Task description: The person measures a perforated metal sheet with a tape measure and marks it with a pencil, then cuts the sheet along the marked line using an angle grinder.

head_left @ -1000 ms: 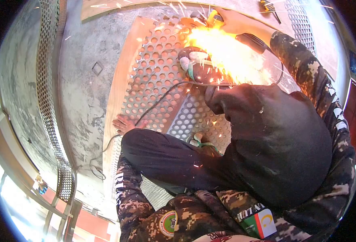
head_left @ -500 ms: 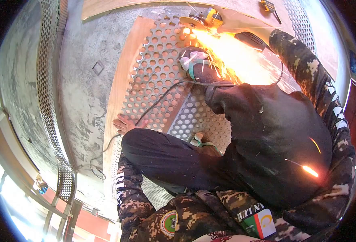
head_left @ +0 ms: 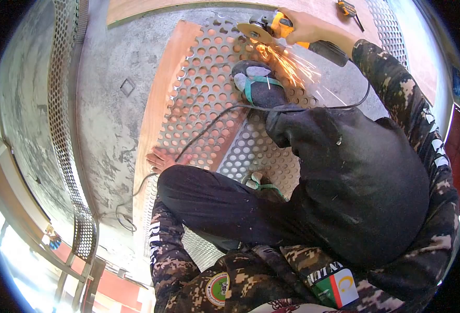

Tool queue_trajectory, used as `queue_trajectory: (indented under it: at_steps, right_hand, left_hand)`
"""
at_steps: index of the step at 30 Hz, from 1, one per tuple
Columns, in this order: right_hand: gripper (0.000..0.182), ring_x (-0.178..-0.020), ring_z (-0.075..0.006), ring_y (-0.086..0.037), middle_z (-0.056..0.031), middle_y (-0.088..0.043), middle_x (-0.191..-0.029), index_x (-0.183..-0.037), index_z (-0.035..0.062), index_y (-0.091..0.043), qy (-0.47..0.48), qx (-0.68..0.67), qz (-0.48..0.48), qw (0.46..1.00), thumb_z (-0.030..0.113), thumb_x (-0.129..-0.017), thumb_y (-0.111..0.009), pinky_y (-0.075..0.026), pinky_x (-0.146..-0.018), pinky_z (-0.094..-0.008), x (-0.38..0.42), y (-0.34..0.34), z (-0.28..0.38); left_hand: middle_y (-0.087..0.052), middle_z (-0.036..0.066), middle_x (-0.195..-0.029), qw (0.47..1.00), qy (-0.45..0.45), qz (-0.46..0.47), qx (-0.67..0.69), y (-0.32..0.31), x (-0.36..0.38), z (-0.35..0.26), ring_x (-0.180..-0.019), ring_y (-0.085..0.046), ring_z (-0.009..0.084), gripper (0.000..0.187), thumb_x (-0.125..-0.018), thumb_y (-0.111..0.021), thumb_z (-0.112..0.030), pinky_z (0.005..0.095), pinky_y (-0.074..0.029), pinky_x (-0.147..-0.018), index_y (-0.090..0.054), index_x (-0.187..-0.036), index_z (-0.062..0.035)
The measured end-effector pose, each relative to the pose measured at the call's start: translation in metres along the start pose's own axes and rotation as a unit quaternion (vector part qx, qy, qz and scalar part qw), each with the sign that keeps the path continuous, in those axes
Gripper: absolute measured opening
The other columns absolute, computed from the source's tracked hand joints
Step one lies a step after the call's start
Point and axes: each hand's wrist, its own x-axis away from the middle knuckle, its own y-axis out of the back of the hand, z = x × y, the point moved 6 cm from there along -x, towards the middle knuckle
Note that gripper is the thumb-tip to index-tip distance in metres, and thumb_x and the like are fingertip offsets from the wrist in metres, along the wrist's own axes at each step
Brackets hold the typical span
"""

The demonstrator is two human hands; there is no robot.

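Observation:
My right hand (head_left: 307, 29) is wrapped round a yellow and black angle grinder (head_left: 283, 25) at the top of the view. Its cutting disc (head_left: 255, 32) is by the upper edge of a perforated metal sheet (head_left: 204, 94), and orange sparks (head_left: 287, 62) stream off down and to the right. My left hand (head_left: 162, 159) lies flat with fingers spread at the sheet's left side, next to a wooden board (head_left: 154, 117); part of it is hidden behind my knee. My sandaled foot (head_left: 258, 83) rests on the sheet just below the sparks.
The grinder's black cord (head_left: 209, 121) crosses the sheet and my leg, then coils on the concrete floor (head_left: 112, 115). A yellow and black tool (head_left: 346, 8) lies at top right. A curved perforated strip (head_left: 63, 130) stands at left. Another board (head_left: 151, 8) lies along the top.
The large bright burst of sparks has shrunk to a thin spray. The grinder has shifted slightly, and its disc shows more clearly. My left hand stays in place.

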Motion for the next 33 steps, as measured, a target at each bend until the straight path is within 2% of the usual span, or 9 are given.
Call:
queue_trajectory:
  at_steps: [7, 13, 20, 23, 25, 33]
  right_hand:
    - [0.087, -0.102, -0.0394, -0.064, -0.0262, -0.065, -0.111, -0.141, 0.0035, -0.042, 0.008, -0.001, -0.004, 1.0, 0.026, -0.061, -0.071, -0.05, -0.09, -0.0415, -0.001, 0.001, 0.006]
    - [0.086, -0.101, -0.0394, -0.064, -0.0259, -0.065, -0.111, -0.14, 0.004, -0.042, 0.012, 0.001, -0.007, 1.0, 0.025, -0.062, -0.071, -0.05, -0.089, -0.0418, -0.004, 0.002, 0.009]
    - [0.085, -0.1, -0.0394, -0.064, -0.0256, -0.066, -0.11, -0.14, 0.0046, -0.042, 0.013, 0.001, -0.007, 1.0, 0.025, -0.063, -0.071, -0.05, -0.088, -0.0423, -0.004, 0.0, 0.011]
    - [0.084, -0.099, -0.0395, -0.064, -0.0254, -0.066, -0.109, -0.14, 0.0048, -0.042, 0.01, -0.002, -0.006, 1.0, 0.024, -0.063, -0.071, -0.05, -0.087, -0.0425, -0.004, -0.002, 0.011]
    - [0.084, -0.099, -0.0395, -0.064, -0.0253, -0.066, -0.109, -0.14, 0.005, -0.042, 0.009, -0.004, -0.004, 1.0, 0.024, -0.063, -0.071, -0.05, -0.087, -0.0426, -0.002, -0.001, 0.013]
    - [0.083, -0.098, -0.0395, -0.064, -0.025, -0.066, -0.108, -0.14, 0.0056, -0.042, 0.015, -0.003, -0.022, 1.0, 0.024, -0.064, -0.071, -0.05, -0.086, -0.0431, -0.009, -0.006, 0.001]
  left_hand:
    - [0.012, 0.035, -0.158, 1.0, -0.002, 0.007, 0.027, 0.002, 0.002, -0.002, -0.151, 0.006, 0.0437, 0.164, -0.043, -0.09, -0.066, 0.057, -0.006, -0.12, 0.014, -0.155, -0.0064]
    - [0.012, 0.035, -0.158, 1.0, 0.004, 0.026, 0.01, 0.009, 0.005, -0.004, -0.151, 0.005, 0.044, 0.166, -0.041, -0.09, -0.068, 0.0573, -0.006, -0.12, 0.014, -0.155, -0.0057]
    - [0.009, 0.036, -0.158, 1.0, 0.0, 0.01, -0.009, -0.001, -0.001, 0.0, -0.151, 0.006, 0.0428, 0.167, -0.038, -0.087, -0.073, 0.0575, -0.008, -0.119, 0.011, -0.155, -0.0037]
    - [0.008, 0.036, -0.158, 0.999, -0.015, -0.028, -0.005, -0.006, -0.004, 0.001, -0.151, 0.006, 0.042, 0.168, -0.038, -0.087, -0.073, 0.0575, -0.008, -0.119, 0.011, -0.155, -0.0033]
    - [0.004, 0.035, -0.158, 0.999, -0.019, -0.039, -0.014, -0.002, -0.002, 0.0, -0.15, 0.001, 0.0443, 0.162, -0.043, -0.086, -0.073, 0.0616, -0.015, -0.118, 0.009, -0.156, -0.0061]
    - [0.003, 0.035, -0.158, 0.999, -0.02, -0.047, -0.016, -0.006, -0.004, 0.002, -0.15, -0.001, 0.0446, 0.162, -0.043, -0.085, -0.075, 0.0628, -0.014, -0.117, 0.009, -0.156, -0.0065]
